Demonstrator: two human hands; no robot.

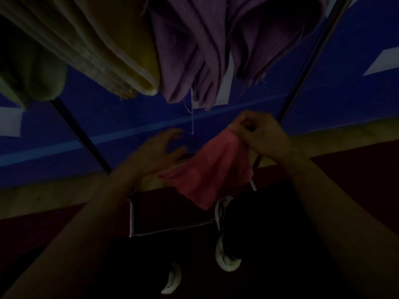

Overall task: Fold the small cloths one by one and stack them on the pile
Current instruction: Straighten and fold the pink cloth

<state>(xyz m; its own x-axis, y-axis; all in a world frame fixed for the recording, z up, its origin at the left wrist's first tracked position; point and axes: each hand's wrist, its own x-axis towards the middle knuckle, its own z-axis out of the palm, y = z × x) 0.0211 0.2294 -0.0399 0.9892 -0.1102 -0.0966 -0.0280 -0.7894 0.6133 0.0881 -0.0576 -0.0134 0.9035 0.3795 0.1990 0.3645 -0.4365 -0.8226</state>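
Note:
The scene is very dark. A small pink cloth [211,169] hangs in the air at the centre, loose and crumpled. My right hand [259,132] pinches its upper right corner with curled fingers. My left hand [159,152] is blurred, its fingers spread, just left of the cloth's lower left edge; whether it touches the cloth is unclear. No pile of folded cloths is in sight.
Yellow cloths [103,50] and purple cloths [205,50] hang from above. Thin metal rack bars [302,67] cross the view, with a rack frame [131,216] below. A blue wall [108,121] lies behind. My shoes [224,234] show at the bottom.

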